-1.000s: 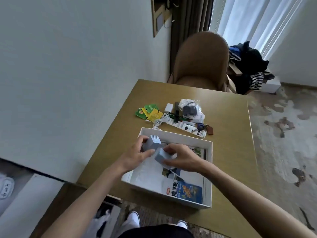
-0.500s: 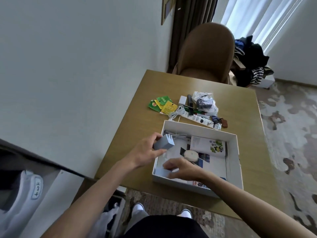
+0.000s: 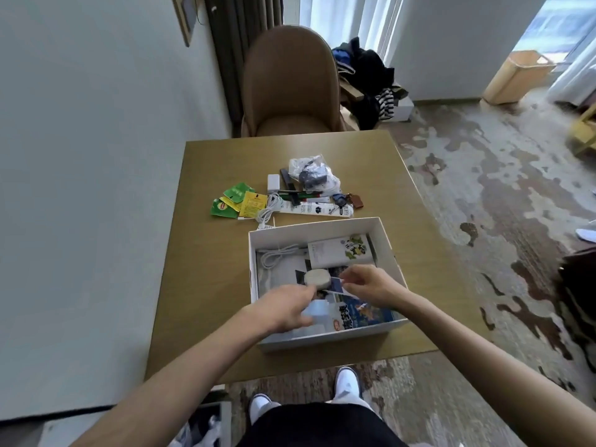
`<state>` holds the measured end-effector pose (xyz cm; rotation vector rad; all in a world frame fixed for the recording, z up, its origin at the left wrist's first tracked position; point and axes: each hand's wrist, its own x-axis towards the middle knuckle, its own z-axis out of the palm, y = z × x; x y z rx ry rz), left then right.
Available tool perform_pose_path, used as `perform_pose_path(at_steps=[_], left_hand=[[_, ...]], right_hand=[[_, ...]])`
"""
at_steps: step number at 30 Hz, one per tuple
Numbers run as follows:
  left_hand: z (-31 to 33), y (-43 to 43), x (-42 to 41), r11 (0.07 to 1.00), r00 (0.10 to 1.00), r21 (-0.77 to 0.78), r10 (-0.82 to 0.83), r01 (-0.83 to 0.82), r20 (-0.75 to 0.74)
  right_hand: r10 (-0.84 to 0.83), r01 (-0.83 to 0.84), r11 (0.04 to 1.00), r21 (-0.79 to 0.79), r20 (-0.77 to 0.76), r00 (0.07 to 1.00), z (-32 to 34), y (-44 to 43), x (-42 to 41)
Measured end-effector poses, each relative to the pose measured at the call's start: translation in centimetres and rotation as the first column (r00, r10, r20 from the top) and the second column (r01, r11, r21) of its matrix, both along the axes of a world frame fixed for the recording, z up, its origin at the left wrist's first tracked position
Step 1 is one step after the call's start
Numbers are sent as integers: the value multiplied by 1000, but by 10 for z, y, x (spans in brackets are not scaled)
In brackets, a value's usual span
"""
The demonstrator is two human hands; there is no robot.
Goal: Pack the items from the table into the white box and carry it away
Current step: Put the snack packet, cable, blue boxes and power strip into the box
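Observation:
The white box (image 3: 388,250) sits on the near half of the wooden table (image 3: 206,285). Inside lie a white cable (image 3: 277,253), a panda-printed booklet (image 3: 335,251), a round beige puck (image 3: 317,276) and a blue snack packet (image 3: 362,314). My left hand (image 3: 285,309) reaches into the box's near left part, gripping a pale grey charger block (image 3: 315,312). My right hand (image 3: 371,285) hovers over the box's middle, fingers loosely apart and empty. Beyond the box lie tea sachets (image 3: 237,201), a white adapter (image 3: 273,183), a plastic bag (image 3: 314,174), a long white packet (image 3: 311,208) and keys (image 3: 350,200).
A brown chair (image 3: 290,82) stands at the table's far side, with a pile of clothes (image 3: 371,79) to its right. The wall runs along the table's left. Patterned carpet (image 3: 500,204) spreads to the right, with a wooden bin (image 3: 519,75) far back.
My left hand carried the grey charger from the box's left rim down into its near left part. My right hand let go of the other block and rose over the box's middle.

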<state>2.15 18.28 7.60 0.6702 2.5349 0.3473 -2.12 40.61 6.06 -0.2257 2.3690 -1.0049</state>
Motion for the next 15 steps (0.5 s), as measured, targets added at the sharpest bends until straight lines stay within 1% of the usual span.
perform_pose_path(at_steps=[3,5,9,13,15], left_hand=[[-6,3,-2,999,992,-9,-34,35,120],[-8,0,-6,1000,984,-8,-18,20,178],[-10,-14,-11,991,959,55,102,-120,263],[-9,-21,-9,953,933,83,263,-291,247],[-5,-22,-9,926,922,108,337,-361,191]], right_hand=[[15,-15,1000,5,-25,1000,-2,4,-2],[42,-42,999,0,-26,999,-3,4,-4],[155,-155,988,22,-1,988,-8,-3,-8],[296,-298,950,88,39,954,-6,-15,-20],[372,-387,910,152,116,921,-8,-22,-22]])
